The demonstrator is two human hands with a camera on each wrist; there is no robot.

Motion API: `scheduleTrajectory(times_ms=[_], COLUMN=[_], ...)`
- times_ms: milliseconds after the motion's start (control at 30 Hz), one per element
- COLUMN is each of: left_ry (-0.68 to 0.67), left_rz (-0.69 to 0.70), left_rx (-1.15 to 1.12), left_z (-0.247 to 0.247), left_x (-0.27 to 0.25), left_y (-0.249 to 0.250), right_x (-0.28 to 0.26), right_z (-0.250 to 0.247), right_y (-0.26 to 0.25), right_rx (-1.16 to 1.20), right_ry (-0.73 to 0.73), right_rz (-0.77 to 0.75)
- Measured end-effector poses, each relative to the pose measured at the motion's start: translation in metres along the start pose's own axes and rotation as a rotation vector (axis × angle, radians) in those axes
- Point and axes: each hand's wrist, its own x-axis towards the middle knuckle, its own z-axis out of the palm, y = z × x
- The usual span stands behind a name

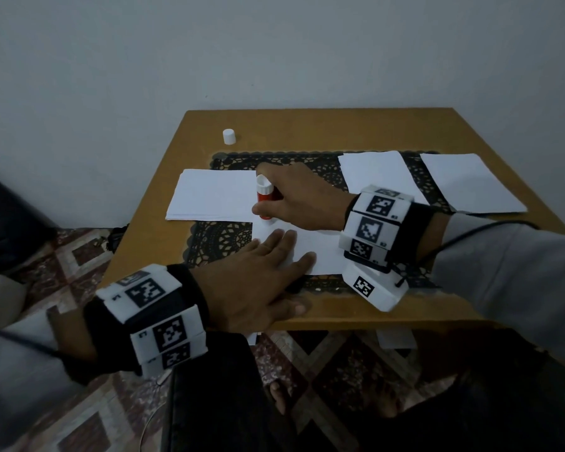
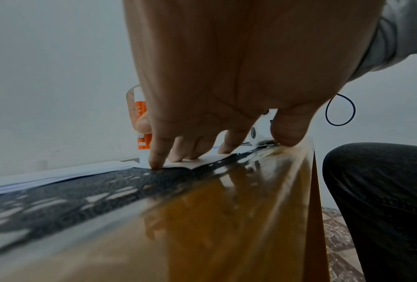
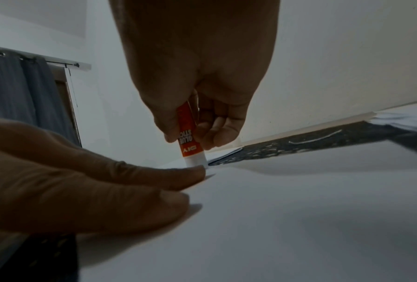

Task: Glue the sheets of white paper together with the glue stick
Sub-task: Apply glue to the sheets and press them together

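Gripping the orange-and-white glue stick upside down, the right hand sets its tip on the near sheet of white paper. The left hand lies spread flat, fingers pressing that sheet onto the black lace mat. The stick's white cap stands on the worktop, well apart.

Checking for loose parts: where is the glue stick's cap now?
In the head view, the white cap stands alone on the bare table, far left corner, beyond the lace mat.
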Motion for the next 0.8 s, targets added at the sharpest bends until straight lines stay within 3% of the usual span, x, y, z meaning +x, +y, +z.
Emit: scheduleTrajectory(times_ms=[433,800], left_ry=[-0.006,0.235], left_rz=[-0.027,-0.034], left_rx=[-0.013,-0.028], left_z=[-0.011,-0.025], left_x=[-0.001,0.017], left_y=[0.007,-0.005], right_x=[-0.021,-0.055], right_z=[-0.017,-0.038], right_y=[0.023,0.051], right_rx=[-0.019,-0.095], right_ry=[0.027,0.087], right_rz=[0.102,0.168])
